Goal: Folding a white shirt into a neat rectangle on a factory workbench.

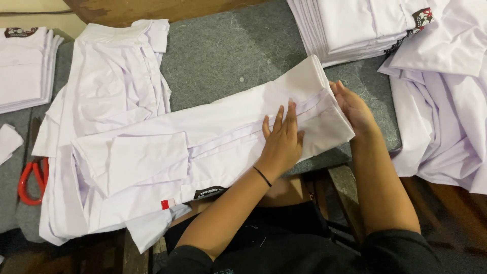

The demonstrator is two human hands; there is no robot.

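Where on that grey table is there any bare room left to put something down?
One bare patch of grey felt lies between the loose shirts at left, the folded stack at top right and the shirt being folded. A thin strip shows beside the right hand. Elsewhere it is crowded.

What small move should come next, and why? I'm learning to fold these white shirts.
Probably fold the end over toward the collar side: the left hand presses flat on the long white cotton shirt, while the right hand grips its end edge on the grey felt table.
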